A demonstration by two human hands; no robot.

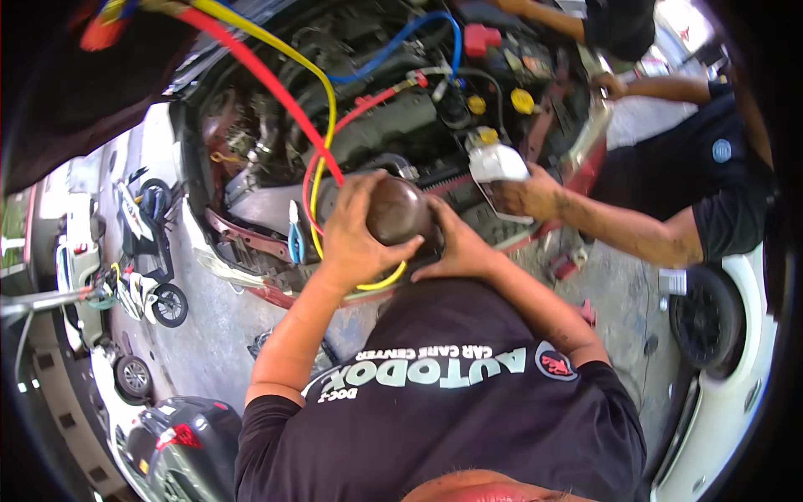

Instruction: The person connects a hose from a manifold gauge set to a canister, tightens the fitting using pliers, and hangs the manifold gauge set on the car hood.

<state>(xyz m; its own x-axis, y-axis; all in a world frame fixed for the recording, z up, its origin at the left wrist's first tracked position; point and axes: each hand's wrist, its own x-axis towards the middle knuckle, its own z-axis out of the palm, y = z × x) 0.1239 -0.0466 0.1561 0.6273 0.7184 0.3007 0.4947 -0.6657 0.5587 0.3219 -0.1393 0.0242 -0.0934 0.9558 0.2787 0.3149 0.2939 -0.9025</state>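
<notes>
Between my two hands is a shiny dark brown, rounded thing (396, 211), dome-shaped on top; I cannot make out its kind. My left hand (355, 222) curls round its left side, thumb across the near edge. On its right side my right hand (462, 243) grips it, fingers partly hidden. It is at the front edge of an open car engine bay (360, 125). A red hose (259, 79) and a yellow hose (331, 109) pass close by my left hand. Blue-handled pliers (295, 233) lie left of it on the car's front.
At right, a co-worker's hand (533, 194) holds a white plastic container (498, 167). Another person's arm (544, 17) reaches in at the far right. A blue hose (401, 38) loops over the engine. Motorcycles (146, 226) stand left, a white car (723, 410) right.
</notes>
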